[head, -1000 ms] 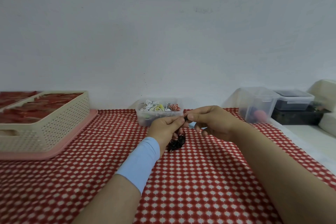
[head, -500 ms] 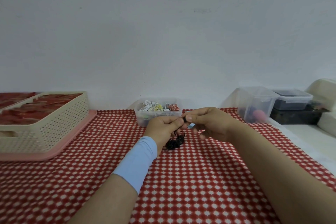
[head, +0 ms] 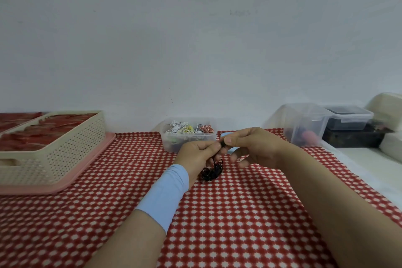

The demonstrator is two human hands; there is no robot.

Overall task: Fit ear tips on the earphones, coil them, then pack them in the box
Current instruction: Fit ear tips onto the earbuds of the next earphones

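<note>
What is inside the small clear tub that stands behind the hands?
The clear tub holds bundled earphones: white, yellow and red-and-white on top. The left hand covers its lower front, so deeper contents cannot be seen.

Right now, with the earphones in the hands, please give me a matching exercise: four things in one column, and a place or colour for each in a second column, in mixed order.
Things:
1. black earphones
2. cream basket
3. clear tub of coloured earphones
4. wrist band

Place or colour:
a. light blue
b. on the pink tray, far left
c. pinched between the left hand and the right hand
d. by the wall, behind the hands

Pairs: 1-c, 2-b, 3-d, 4-a.
</note>
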